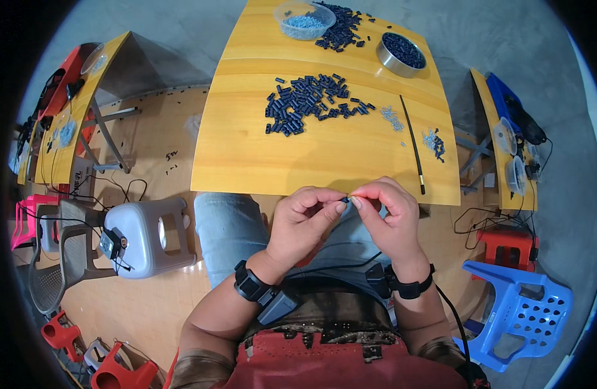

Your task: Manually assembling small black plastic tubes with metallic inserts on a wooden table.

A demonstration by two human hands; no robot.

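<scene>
Wood-grain yellow worktop (246,165) spreads just beyond the hands. I have the left hand (299,222) and right hand (395,214) together near its edge, thumbs and index fingers pinched narrow on a small dark piece (345,200) between them; I cannot tell whether it is one part or two. Ahead of the hands lies a loose heap of short black cylinders (297,107); ahead and to their right lies a slim black brush (412,139). I judge the step in hand to be fine fingertip work on that piece; the next move seems to call for a steady pinch and light pressure.
</scene>
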